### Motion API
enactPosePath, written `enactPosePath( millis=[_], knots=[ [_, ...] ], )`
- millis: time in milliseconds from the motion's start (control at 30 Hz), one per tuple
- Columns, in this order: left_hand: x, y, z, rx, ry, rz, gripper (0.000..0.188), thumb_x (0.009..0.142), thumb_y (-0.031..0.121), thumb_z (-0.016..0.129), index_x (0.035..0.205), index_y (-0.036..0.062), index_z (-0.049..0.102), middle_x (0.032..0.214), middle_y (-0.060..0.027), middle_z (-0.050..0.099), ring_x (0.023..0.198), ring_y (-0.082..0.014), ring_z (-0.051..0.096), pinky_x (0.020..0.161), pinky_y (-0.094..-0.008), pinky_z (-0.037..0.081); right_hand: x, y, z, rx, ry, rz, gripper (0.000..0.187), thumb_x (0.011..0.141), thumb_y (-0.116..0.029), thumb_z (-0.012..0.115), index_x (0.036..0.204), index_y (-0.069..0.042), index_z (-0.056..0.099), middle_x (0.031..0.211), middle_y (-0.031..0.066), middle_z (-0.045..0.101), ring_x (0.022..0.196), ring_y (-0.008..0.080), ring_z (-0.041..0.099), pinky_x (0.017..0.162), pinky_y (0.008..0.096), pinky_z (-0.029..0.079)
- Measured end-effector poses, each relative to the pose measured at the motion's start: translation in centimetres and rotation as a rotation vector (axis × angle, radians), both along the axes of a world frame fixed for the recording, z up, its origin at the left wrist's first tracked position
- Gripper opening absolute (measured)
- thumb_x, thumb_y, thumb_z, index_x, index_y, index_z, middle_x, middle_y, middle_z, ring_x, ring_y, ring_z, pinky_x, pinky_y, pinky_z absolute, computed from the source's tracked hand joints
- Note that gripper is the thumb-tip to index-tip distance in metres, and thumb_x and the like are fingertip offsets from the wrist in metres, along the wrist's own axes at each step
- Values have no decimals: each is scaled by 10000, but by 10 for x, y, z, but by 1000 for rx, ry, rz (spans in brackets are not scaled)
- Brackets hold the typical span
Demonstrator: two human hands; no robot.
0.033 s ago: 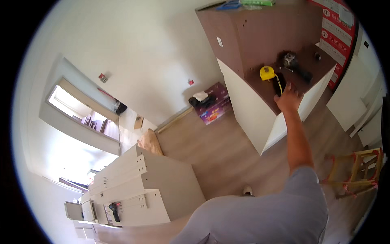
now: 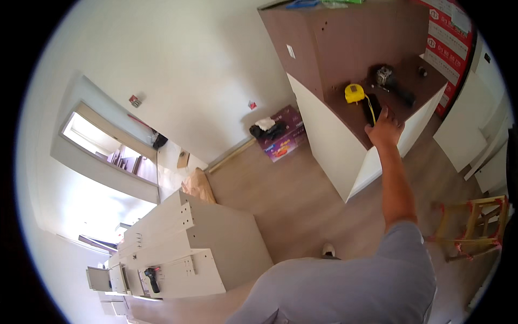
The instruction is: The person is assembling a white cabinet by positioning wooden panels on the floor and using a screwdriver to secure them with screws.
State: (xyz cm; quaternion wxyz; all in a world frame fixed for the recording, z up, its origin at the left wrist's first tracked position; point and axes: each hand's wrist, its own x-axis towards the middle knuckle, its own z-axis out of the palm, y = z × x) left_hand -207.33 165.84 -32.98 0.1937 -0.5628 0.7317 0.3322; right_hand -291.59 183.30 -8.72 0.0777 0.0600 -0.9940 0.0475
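Observation:
My right hand (image 2: 386, 131) reaches out over the brown top of a white-sided cabinet (image 2: 345, 110). Thumb and fingers sit on either side of the near end of a black, flat, oblong thing (image 2: 371, 108), possibly a phone, and close round it. A yellow tape measure (image 2: 354, 93) lies just beyond, with its yellow strap (image 2: 371, 105) trailing across the black thing. Farther right on the same surface rests a dark power tool (image 2: 393, 83) with a metal head. Beside it is a small dark cylinder (image 2: 422, 71). My left hand is out of the picture.
A wooden stool-like frame (image 2: 475, 227) stands at right, near leaning white panels (image 2: 467, 127). Red and white cartons (image 2: 448, 48) are stacked behind. A purple box (image 2: 288, 127) sits by the wall. At left, a cordless drill (image 2: 152, 279) lies on pale cabinet panels (image 2: 183, 270).
The view has shifted very slightly. My right hand stays at the near end of the black thing.

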Motion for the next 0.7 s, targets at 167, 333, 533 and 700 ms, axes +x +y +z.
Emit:
enactPosePath(
  millis=[167,333,533,700],
  knots=[
    [9,-4,-11,70,5,-34,586,931,296,748,1427,53,550,1458,-195,551,1332,-337,555,1090,-448,468,38,29,14,-137,-162,-50,944,832,-433,736,1585,-52,315,1385,192,626,1290,351,602,1102,511,467],
    [10,-16,-19,75,79,-42,539,933,301,749,1386,50,599,1396,-187,624,1276,-320,622,1054,-423,510,39,37,-10,-352,58,-29,865,791,-405,805,1480,-1,472,1268,199,690,1193,394,651,972,493,552],
    [-1,-11,-16,32,252,100,451,949,322,739,1310,61,671,1284,-175,711,1183,-293,698,996,-396,559,-8,85,-45,-879,-348,57,635,798,-376,854,1227,41,643,974,158,712,707,231,689,589,362,572],
    [29,44,-37,78,94,130,494,946,412,738,1331,109,678,1281,-171,722,1237,-257,675,1057,-415,525,32,110,-96,-1802,-539,-113,482,913,-224,774,1313,-29,589,1085,129,684,756,193,681,585,327,549]
  ],
)
